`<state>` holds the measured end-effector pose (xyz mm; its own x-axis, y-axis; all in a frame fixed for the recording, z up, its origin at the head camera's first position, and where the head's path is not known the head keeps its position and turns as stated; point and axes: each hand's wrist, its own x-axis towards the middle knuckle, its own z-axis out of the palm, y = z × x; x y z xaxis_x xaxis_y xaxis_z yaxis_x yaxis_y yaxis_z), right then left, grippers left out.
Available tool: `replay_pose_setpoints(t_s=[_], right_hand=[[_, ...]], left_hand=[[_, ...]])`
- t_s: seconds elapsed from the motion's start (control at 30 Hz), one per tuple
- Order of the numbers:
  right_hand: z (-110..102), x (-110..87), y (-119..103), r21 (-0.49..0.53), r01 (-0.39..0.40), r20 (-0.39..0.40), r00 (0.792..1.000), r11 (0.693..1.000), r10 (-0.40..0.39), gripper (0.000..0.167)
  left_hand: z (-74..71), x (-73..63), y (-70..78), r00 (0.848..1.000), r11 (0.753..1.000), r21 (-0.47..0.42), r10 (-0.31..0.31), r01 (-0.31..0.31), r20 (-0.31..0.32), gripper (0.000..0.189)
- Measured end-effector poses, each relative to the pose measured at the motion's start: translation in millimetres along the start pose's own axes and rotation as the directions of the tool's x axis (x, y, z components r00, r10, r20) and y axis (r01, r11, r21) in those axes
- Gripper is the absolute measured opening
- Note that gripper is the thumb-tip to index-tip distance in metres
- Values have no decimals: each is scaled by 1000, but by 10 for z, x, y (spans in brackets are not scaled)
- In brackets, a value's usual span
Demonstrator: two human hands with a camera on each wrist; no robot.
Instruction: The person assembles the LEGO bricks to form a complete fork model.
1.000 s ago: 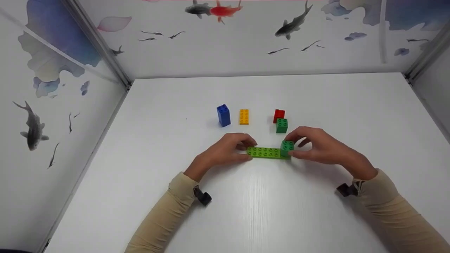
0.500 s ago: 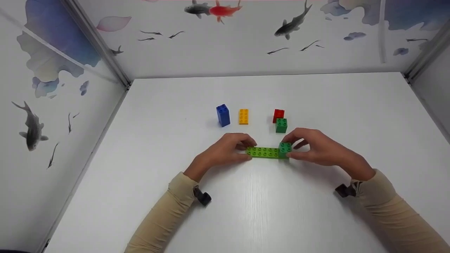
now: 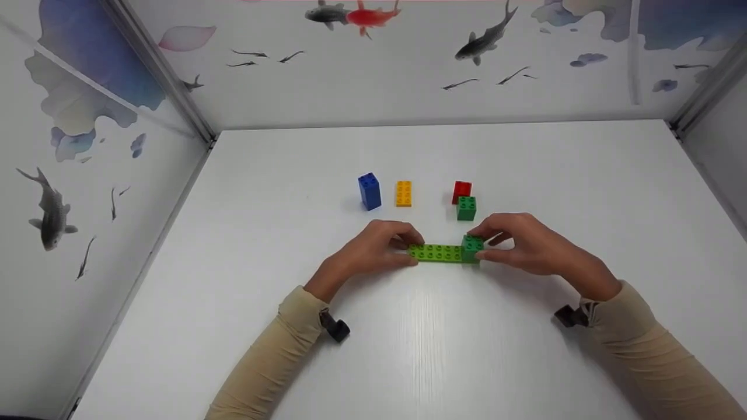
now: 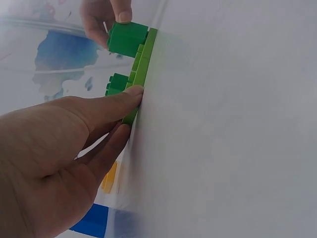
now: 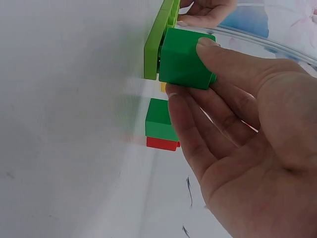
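Observation:
A long light-green building plate (image 3: 437,252) lies on the table, studs up. My left hand (image 3: 376,248) pinches its left end between thumb and fingers. At the plate's right end sits a green building brick (image 3: 472,249), which my right hand (image 3: 525,246) holds between thumb and fingertips. In the right wrist view, a narrow gap shows between the green brick (image 5: 184,58) and the plate (image 5: 152,49), so it does not look fully pressed down. The left wrist view shows the plate (image 4: 144,62) edge-on, with the left thumb on its near side.
Behind the hands stand a tall blue brick (image 3: 369,192), a flat yellow plate (image 3: 404,193), a red brick (image 3: 461,189) and a second green brick (image 3: 465,209) just in front of the red one. Printed wall panels (image 3: 408,99) border the white table (image 3: 280,175) at the back and left.
The right hand has shifted the green brick slightly left and down at the plate's right end. The left hand keeps its hold, and the other bricks stay put.

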<state>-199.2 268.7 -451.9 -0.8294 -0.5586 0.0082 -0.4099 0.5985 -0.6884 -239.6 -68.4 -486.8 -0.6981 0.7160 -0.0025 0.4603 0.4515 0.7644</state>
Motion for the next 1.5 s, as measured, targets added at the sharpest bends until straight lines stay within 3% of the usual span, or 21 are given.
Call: replay_pose_setpoints(t_s=[0.63,0.87,1.3,1.5], right_hand=[[-2,3,-39,-47,-21,-12,1000,999,20,43],[5,-7,-21,-9,-49,0,999,999,49,42],[78,33,41,-52,-59,29,998,997,61,40],[91,35,38,-66,-65,75,995,996,70,53]], left_hand=[[-1,-13,6,999,999,-27,-25,24,-23,29],[6,-12,-4,1000,999,-40,-23,22,-18,29],[6,4,-5,1000,999,-21,-27,27,-6,28],[2,2,11,999,999,-4,-37,37,-4,29]])
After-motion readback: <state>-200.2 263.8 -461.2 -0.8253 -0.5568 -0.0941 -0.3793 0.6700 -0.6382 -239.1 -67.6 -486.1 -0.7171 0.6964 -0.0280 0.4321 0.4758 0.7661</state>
